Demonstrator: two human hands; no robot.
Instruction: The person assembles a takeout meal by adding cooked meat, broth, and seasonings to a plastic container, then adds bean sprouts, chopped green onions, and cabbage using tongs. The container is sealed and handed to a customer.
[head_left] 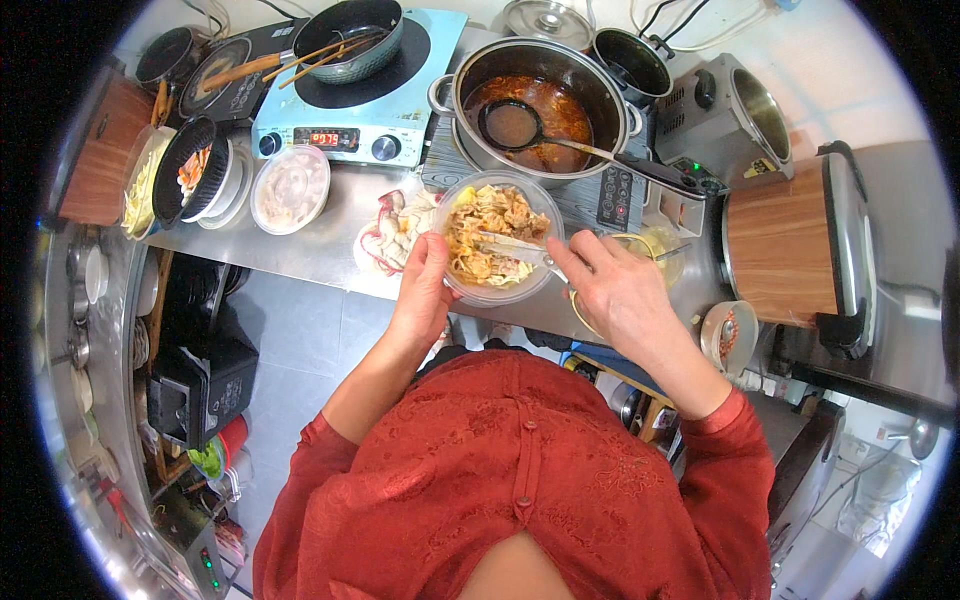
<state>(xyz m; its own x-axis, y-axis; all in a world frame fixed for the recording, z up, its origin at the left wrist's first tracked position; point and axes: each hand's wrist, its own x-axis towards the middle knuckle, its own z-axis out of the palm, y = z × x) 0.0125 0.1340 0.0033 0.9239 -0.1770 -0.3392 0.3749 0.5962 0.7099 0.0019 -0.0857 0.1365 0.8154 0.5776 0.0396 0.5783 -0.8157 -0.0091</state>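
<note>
My left hand (428, 285) grips the left side of a clear round plastic bowl (548, 215). Inside the bowl lies cut-up yellowish and brown food (497, 222), perhaps meat with noodles or cabbage. Scissors (530, 250) with yellow handles are held in my right hand (620, 290), their blades down among the food. A crumpled white cloth with red edging (397, 230) lies just left of the bowl. Behind the bowl stands a large steel pot (470, 145) of reddish-brown broth, with a black-handled ladle (600, 152) resting in it.
At the back left, a dark wok (350, 60) with wooden chopsticks sits on a light blue induction cooker (270, 115). A lidded tub (290, 190) and a black bowl (178, 185) line the counter. To the right are a steel appliance (715, 120), a wood-panelled box (785, 245) and a small bowl (728, 335).
</note>
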